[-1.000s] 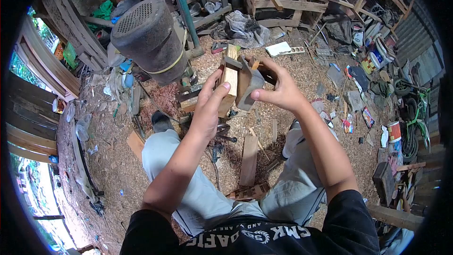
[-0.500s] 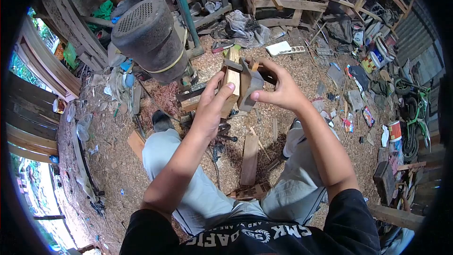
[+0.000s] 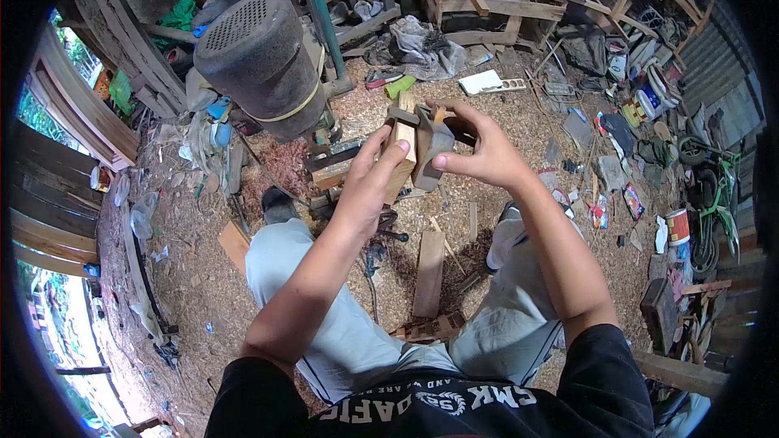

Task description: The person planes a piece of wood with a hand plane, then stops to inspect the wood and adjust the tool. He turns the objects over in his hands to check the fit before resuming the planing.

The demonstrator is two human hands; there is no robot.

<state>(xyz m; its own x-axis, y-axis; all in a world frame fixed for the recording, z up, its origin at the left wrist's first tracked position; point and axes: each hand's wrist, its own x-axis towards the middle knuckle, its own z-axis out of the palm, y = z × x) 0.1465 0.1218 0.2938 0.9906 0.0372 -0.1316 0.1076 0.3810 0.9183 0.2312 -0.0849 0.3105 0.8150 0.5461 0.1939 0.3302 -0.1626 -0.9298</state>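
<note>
Both hands hold a small wooden assembly raised above the knees, over a floor of sawdust.

The left hand (image 3: 369, 186) clamps the pale wood block (image 3: 400, 158) from below, steadying it upright; the right hand (image 3: 479, 150) closes thumb and fingers round the grey angled piece (image 3: 430, 150) pressed against the block's side, apparently to keep the two aligned. Their joint is hidden behind the fingers. The motor (image 3: 260, 57) stands well apart; a plank (image 3: 428, 272) lies between the feet.

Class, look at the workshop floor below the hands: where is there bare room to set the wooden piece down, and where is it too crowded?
Freest: the sawdust patch left of the left knee, bordered by stacked boards. Between the legs lies a plank with offcuts. The floor right of the right hand is littered; around the motor it is crowded.
</note>
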